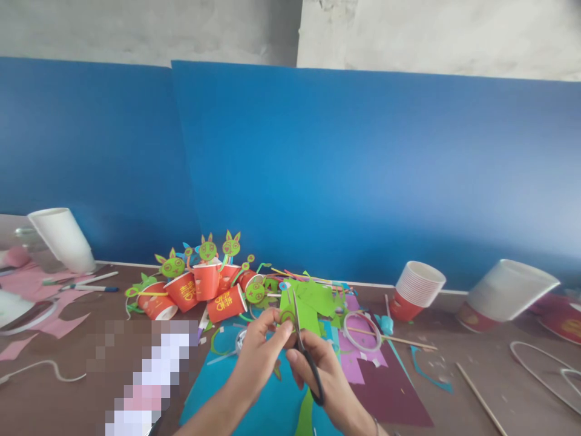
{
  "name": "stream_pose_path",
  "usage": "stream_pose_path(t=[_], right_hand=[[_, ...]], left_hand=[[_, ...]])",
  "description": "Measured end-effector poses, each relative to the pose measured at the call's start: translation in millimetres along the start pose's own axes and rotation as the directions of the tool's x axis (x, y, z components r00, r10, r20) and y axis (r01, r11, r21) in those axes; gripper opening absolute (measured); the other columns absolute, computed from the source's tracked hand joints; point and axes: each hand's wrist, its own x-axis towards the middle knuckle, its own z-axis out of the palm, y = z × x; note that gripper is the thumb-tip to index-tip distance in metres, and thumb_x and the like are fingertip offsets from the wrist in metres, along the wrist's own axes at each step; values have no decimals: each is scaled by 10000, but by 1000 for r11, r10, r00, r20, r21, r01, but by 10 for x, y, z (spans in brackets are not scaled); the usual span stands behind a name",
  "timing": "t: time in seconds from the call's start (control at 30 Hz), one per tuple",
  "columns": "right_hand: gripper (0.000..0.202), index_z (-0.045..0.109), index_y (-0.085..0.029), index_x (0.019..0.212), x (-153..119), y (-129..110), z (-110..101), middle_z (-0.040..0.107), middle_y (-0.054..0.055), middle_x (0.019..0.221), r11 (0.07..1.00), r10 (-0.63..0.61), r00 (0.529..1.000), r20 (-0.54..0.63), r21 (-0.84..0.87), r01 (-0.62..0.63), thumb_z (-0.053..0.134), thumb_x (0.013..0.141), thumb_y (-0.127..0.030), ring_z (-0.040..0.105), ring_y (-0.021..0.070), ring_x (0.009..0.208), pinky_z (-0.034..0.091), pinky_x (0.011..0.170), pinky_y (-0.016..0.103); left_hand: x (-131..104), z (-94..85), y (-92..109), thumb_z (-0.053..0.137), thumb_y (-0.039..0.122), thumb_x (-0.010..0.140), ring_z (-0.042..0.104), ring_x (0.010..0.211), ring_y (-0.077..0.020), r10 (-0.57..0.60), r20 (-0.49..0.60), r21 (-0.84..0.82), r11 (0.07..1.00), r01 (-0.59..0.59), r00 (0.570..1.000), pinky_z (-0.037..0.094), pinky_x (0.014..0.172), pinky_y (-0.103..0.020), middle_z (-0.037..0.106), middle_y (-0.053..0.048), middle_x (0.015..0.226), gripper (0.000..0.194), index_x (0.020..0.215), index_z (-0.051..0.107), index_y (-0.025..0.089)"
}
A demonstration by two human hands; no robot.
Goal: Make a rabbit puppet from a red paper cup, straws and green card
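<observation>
One green paper piece (287, 316) is pinched by the left hand's (262, 340) fingers above the blue sheet (218, 387), apparently for steadiness; the right hand's (321, 362) fingers grip scissors (313, 368), blades pointing safely away.

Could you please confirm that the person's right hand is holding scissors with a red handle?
Not quite: the handle is black, not red, as the head view shows. The right hand is indeed holding the scissors.
</observation>
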Motion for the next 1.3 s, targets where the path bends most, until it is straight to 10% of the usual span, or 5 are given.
stream_pose_path(t=[0.53, 0.83, 1.3], right_hand=[[480, 562, -165, 676, 12, 4, -57, 400, -78, 430, 999, 42, 998, 43, -17, -41, 649, 750, -632, 290, 48, 368, 218, 375, 198], [478, 552, -164, 712, 18, 57, -19, 414, -85, 427, 998, 60, 998, 14, 22, -61, 678, 721, -625, 314, 48, 362, 244, 365, 182], [455, 551, -162, 704, 18, 32, -34, 397, -86, 445, 999, 30, 999, 45, 19, -31, 673, 744, -598, 315, 51, 391, 237, 387, 183]], left_hand=[[99, -145, 93, 604, 365, 795, 559, 877, -196, 67, 94, 45, 996, -72, 993, 429, 813, -275, 609, -40, 871, 194, 704, 613, 194], [43, -34, -20, 624, 455, 778, 565, 759, -174, -74, -19, -73, 995, 72, 997, 444, 727, -259, 601, 0, 730, 261, 797, 614, 195], [101, -125, 15, 596, 320, 764, 547, 900, -193, 95, 7, 140, 986, -95, 995, 391, 813, -277, 590, -26, 901, 139, 699, 611, 198]])
